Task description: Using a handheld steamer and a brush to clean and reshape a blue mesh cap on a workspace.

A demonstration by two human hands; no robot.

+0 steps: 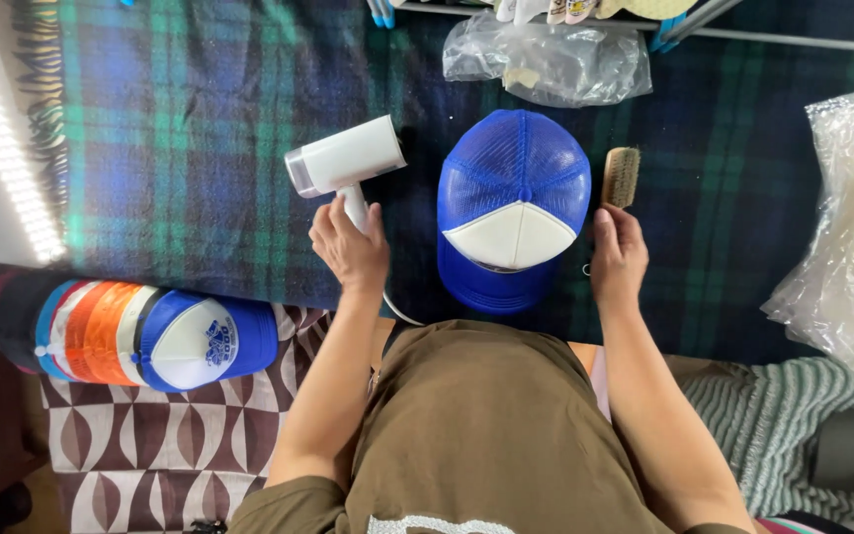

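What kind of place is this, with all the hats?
Probably a small home workspace for cleaning or steaming caps. A blue-and-white cap lies on a plaid blanket, with a handheld steamer, a wooden brush and stacked caps nearby.

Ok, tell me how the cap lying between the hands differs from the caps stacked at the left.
The single cap lies alone on the plaid blanket, top up, its white front panel plain. The stacked caps lie nested on their sides; the outermost one's white panel bears a blue print, and orange ones show behind. Both have blue brims and white fronts.
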